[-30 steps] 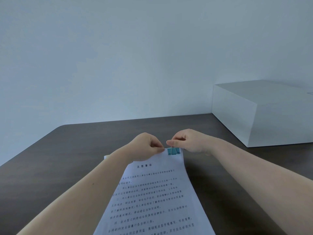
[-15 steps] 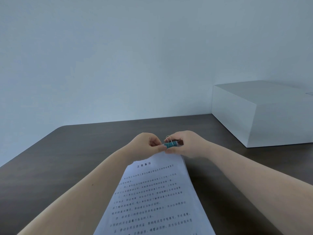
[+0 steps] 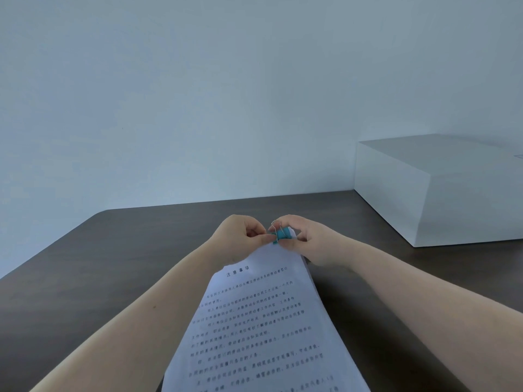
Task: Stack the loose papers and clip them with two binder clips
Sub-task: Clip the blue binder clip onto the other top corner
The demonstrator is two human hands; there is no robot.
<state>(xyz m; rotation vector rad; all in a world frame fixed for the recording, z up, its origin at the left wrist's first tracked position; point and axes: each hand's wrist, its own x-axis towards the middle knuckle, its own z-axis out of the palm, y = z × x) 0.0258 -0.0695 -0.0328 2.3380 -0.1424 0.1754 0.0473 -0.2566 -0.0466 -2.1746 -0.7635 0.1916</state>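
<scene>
A stack of printed white papers (image 3: pixel 263 321) lies lengthwise on the dark table (image 3: pixel 113 264), its far end lifted between my hands. A teal binder clip (image 3: pixel 281 234) with silver wire handles sits on the far edge of the stack, near its right corner. My right hand (image 3: pixel 304 239) pinches the clip from the right, one wire handle sticking up by its fingertips. My left hand (image 3: pixel 240 239) is closed on the far edge of the papers just left of the clip. I see no second clip.
A large white box (image 3: pixel 441 190) stands on the table at the back right, against the pale wall. The table's rounded far left corner (image 3: pixel 104 212) shows at the left.
The clip lay flat on the paper edge a second ago; now it is turned up with a wire handle raised, and both hands have lifted the stack's far end slightly.
</scene>
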